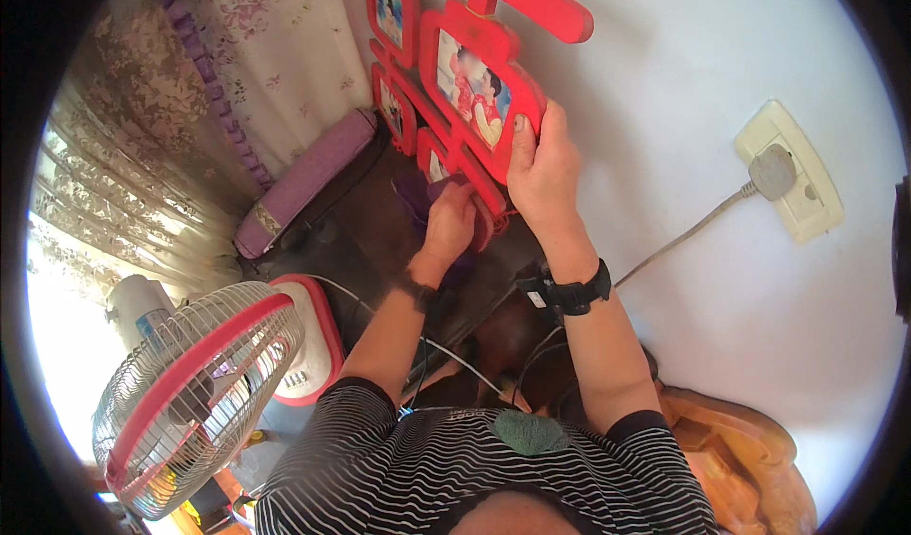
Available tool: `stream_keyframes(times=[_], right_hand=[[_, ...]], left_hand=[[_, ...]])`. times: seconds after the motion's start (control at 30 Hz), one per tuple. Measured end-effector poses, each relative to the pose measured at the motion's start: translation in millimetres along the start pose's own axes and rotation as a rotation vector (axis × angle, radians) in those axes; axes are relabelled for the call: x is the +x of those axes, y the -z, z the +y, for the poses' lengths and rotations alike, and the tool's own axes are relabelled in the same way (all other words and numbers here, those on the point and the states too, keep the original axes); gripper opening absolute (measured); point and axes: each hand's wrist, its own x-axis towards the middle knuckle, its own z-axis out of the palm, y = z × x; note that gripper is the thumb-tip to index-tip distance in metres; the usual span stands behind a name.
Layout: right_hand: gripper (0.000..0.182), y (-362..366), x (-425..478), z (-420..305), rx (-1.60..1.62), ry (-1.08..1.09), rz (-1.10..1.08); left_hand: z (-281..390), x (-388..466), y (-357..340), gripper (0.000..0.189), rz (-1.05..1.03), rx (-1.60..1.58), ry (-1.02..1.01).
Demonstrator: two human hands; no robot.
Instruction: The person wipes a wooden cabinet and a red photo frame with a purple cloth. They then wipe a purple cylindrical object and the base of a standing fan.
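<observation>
A red multi-picture photo frame stands tilted near the white wall, with several photos set in its rounded panels. My right hand grips the right edge of its large panel, thumb on the front. Lower down, my left hand holds a dark purple cloth against the lower panel of the frame. The fingertips of that hand are partly hidden by the cloth and the frame. Beneath both hands lies a dark tabletop.
An electric fan with a red-rimmed base stands at left. Behind it hang flowered curtains beside a long purple covered object. A plug sits in the wall socket, its cord running down-left. Carved wooden furniture is at lower right.
</observation>
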Motion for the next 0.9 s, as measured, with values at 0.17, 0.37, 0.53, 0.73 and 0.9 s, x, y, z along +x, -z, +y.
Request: stream_keyframes(times=[0.17, 0.37, 0.53, 0.73, 0.9], right_hand=[[0.028, 3, -1, -2, -0.001, -0.060, -0.028], [0.028, 0, 0, 0, 0.006, -0.034, -0.004], [0.027, 0, 3, 4, 0.025, 0.081, 0.057], [0.026, 5, 1, 4, -0.153, -0.004, -0.020], [0.029, 5, -1, 4, -0.021, -0.047, -0.053]], left_hand=[[19, -13, 1, 0.028, -0.074, -0.030, 0.042], [24, -49, -11, 0.029, -0.161, 0.046, -0.003], [15, -84, -24, 0.033, -0.247, 0.152, 0.033], [-5, -108, -36, 0.030, -0.433, 0.420, 0.171], [19, -95, -3, 0.021, -0.281, 0.347, 0.210]])
